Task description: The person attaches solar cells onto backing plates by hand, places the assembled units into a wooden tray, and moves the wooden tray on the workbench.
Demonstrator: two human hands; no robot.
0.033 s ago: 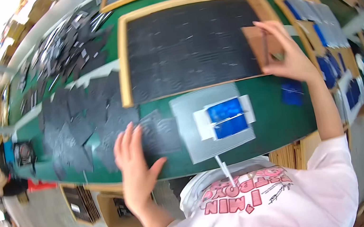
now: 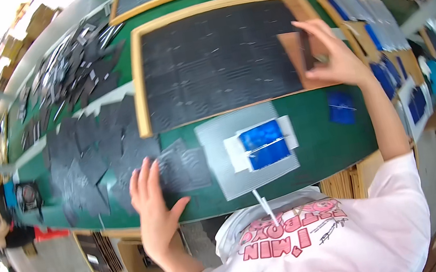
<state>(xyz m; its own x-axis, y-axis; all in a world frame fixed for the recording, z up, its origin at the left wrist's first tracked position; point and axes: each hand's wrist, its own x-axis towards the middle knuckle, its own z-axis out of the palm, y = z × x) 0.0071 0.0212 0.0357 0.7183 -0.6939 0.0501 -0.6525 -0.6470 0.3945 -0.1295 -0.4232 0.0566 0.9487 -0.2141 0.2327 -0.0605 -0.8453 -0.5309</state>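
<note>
Dark piece held over the frame's uncovered end

Right hand (image 2: 334, 56): thumb and fingers grip a narrow-looking dark piece (image 2: 306, 47) at its opposite ends, above a brown patch (image 2: 288, 46) inside the wooden frame (image 2: 138, 86). Left hand (image 2: 154, 204): fingers spread, holding nothing visible, beside overlapping dark sheets (image 2: 85, 184); contact unclear from here. Nearer the person: blue panel (image 2: 267, 153) on a grey sheet (image 2: 218, 153). Step in hand, apparently: positioning the piece; the next move calls for careful edge alignment.
</note>
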